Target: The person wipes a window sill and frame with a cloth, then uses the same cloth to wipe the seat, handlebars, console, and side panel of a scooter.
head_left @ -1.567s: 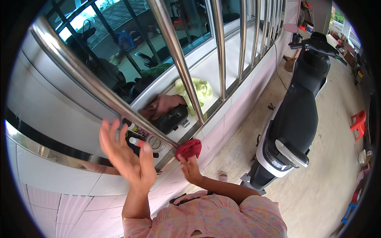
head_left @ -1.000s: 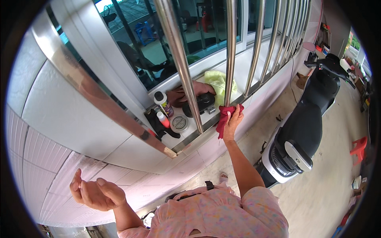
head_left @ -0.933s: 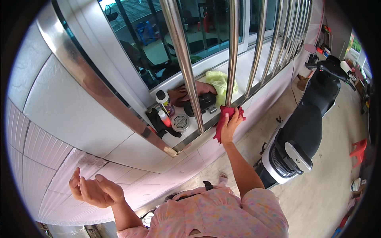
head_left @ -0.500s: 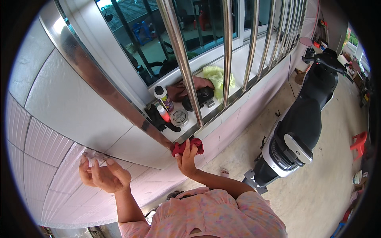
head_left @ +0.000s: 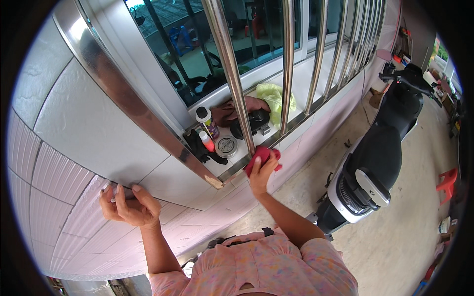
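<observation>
My right hand [head_left: 263, 175] presses a red cloth [head_left: 264, 157] onto the lower rail of the metal window grille [head_left: 234, 170], at the foot of the nearest upright bar [head_left: 236, 89]. My left hand [head_left: 132, 207] is curled in front of the tiled wall [head_left: 113, 143], its fingertips drawn together around something small and pale that I cannot make out. On the sill behind the bars stand a bottle with a black cap [head_left: 207, 121], a small red bottle with a white cap [head_left: 206, 142] and a round tin [head_left: 226, 146].
Also on the sill lie a black glove-like item [head_left: 201, 149], a dark boxy object [head_left: 251, 124], a brown cloth [head_left: 224, 113] and a yellow-green cloth [head_left: 270, 96]. An electric scooter [head_left: 375, 158] stands to the right. Beyond it is a red stool [head_left: 447, 182].
My right hand has slid the red cloth rightward and up along the rail, away from the frame's corner, which now shows. The left hand has shifted slightly, its fingers more curled.
</observation>
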`<state>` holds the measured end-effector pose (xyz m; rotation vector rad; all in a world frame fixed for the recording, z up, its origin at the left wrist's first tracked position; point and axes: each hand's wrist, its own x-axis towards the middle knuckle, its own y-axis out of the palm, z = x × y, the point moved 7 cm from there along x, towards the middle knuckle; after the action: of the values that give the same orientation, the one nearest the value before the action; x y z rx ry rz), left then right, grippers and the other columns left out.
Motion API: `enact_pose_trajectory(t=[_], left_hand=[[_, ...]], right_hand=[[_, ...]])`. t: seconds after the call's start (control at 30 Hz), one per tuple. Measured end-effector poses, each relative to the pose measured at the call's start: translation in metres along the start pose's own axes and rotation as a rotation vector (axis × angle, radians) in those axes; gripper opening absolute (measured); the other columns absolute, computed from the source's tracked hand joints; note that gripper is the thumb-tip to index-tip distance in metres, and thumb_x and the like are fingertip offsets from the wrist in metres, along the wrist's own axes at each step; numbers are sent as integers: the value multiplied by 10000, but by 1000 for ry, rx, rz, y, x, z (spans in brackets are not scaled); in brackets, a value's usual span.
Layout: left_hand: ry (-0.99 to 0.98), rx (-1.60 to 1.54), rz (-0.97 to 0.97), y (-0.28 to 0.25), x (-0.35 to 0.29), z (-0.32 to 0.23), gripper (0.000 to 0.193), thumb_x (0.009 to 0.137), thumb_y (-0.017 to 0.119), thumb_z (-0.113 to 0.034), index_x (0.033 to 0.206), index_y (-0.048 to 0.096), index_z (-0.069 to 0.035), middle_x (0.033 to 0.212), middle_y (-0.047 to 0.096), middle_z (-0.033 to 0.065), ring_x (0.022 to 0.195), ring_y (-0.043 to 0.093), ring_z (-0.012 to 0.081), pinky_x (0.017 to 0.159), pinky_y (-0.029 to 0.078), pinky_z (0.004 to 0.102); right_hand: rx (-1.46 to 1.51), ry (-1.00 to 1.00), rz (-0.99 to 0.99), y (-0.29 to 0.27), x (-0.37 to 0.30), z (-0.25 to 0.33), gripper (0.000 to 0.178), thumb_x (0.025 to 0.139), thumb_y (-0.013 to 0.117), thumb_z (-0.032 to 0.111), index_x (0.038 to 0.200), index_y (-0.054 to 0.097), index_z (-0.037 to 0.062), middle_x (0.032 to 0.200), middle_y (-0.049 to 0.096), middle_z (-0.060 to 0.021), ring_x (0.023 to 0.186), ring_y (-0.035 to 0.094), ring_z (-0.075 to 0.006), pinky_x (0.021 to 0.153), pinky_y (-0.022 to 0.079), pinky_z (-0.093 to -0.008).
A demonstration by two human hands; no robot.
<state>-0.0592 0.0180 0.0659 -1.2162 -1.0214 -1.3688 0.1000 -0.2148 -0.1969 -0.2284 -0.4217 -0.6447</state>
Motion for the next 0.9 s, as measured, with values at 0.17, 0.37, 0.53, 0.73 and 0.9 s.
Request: enact_pose_trajectory(t=[0.17,0.37,0.53,0.73,0.9], left_hand=[[-4,49,30,2,-1,-1,289,763,526,-37,1047,485,-5,1104,363,174,1013,389,286,825,351,390],[21,65,27,2,3,-3,267,762,538,-52,1026,504,-22,1108,385,182,1024,371,280,852,320,406],[-5,129,38,3,0,-5,236,756,555,-68,987,531,-29,1083,411,176,1000,381,268,893,299,430],[82,133,67,3,8,-12,280,740,543,-2,1019,543,20,1135,364,165,984,434,248,705,407,288],[45,117,56,2,5,-8,261,726,542,-12,987,548,-12,1097,401,153,993,401,264,833,329,383]], right_hand=[[98,-58,244,25,-82,45,473,829,539,186,1134,298,-84,1057,331,-197,1001,344,-294,926,236,-377],[444,365,165,22,-51,1,372,793,578,99,1064,349,-13,1011,383,-121,956,385,-203,887,303,-313],[451,295,129,2,-10,7,365,787,553,21,1081,340,-16,1017,378,-127,959,384,-197,881,314,-290],[303,189,217,23,-63,22,388,797,579,63,1087,326,15,971,385,-80,874,401,-158,813,356,-265],[512,450,168,22,-55,4,320,814,586,96,1033,361,34,910,434,-60,824,414,-123,761,379,-255]])
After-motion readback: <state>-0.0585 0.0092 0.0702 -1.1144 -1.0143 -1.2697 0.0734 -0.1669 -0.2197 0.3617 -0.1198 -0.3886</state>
